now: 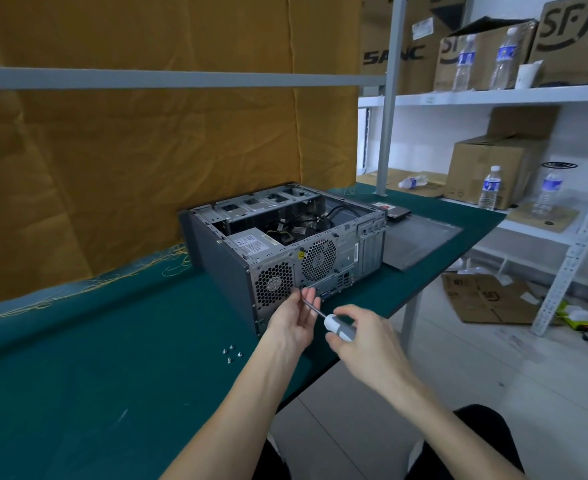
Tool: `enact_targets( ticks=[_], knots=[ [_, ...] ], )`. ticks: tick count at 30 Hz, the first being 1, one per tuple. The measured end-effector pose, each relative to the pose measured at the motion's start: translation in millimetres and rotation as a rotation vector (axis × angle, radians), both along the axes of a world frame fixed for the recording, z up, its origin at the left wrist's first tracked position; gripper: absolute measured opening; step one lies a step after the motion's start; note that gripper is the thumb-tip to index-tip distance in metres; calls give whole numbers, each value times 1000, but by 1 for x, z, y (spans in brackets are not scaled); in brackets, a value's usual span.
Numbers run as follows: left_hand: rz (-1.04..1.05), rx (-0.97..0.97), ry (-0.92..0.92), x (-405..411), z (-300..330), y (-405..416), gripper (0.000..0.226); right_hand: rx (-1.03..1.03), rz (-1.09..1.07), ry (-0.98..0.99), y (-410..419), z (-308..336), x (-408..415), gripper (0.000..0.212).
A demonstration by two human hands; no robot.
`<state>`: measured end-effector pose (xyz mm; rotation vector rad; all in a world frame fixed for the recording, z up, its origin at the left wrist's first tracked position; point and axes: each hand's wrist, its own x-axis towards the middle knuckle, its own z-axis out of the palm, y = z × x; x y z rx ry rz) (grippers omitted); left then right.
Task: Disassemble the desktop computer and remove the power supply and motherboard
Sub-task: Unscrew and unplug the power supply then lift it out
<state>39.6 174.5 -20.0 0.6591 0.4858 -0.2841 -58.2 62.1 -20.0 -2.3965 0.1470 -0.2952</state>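
On the green surface (77,393) to your left lie four loose screws (231,353) in a small cluster, well clear of your arms; judging by them, the rear fasteners are partly out, so drop the next one in with them. Beyond them the desktop computer (285,244) lies on its side with the top open, and the power supply (254,242) sits inside at the near left corner, behind the honeycomb vent (274,285) on the rear face. The motherboard itself cannot be made out under the cables.

Your left hand (294,323) is at the rear face just right of that vent, fingers loosely extended, cradling the shaft of the screwdriver (323,315) near its tip. Use those fingers only to steer the tip into the screw head; whether it is seated yet is hidden by your fingers.

Your right hand (361,344) has its grip wrapped around the white and grey handle. Line the shaft square to the rear face, press inward, then turn slowly so the tip doesn't cam out.

Further right, the removed side panel (420,240) lies flat just beside the case.
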Motion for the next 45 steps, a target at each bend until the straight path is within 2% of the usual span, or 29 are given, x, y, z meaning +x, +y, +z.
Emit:
enact_targets(
  ticks=[1,3,4,5,6,7,9,10,11,15,18,23,28,30,36,39,45],
  knots=[
    [4,-13,-2,-1,0,0,23,228,15,113,-2,3,3,29],
    [7,-29,-17,-1,-1,1,24,655,24,383,-7,10,7,38],
    [9,-31,-27,-1,-1,1,25,749,53,465,-9,12,7,41],
    [11,-24,-35,0,-2,1,26,741,81,492,-11,13,8,40],
    [10,-4,-39,0,-2,1,26,648,101,461,-10,12,8,38],
    [5,23,-40,1,-2,0,26,457,104,377,-8,12,7,33],
    [-1,80,-35,0,-2,0,24,-68,29,119,-2,11,4,26],
    [3,94,-26,0,-1,0,24,-266,-20,11,1,9,3,22],
    [10,95,-16,0,-1,0,25,-370,-57,-63,3,8,2,19],
    [26,67,1,-2,1,-5,21,-519,-57,-180,0,-2,1,7],
    [24,103,-21,-8,0,-2,20,-571,-35,-282,-8,-17,1,29],
    [-38,196,-129,-24,2,14,13,-420,35,-486,-30,-39,-2,40],
    [-69,309,-249,-41,-5,56,15,-341,192,-519,-30,-47,-2,38],
    [-13,411,-282,-47,-11,83,13,-349,227,-531,-23,-48,-1,37],
    [240,1070,-434,-70,-34,153,14,-244,287,-458,14,-48,11,29],
    [231,1349,-464,-79,-47,165,14,-280,332,-387,34,-47,20,28],
    [66,1716,-487,-72,-52,165,14,-345,302,-227,54,-46,38,28]
  ],
)
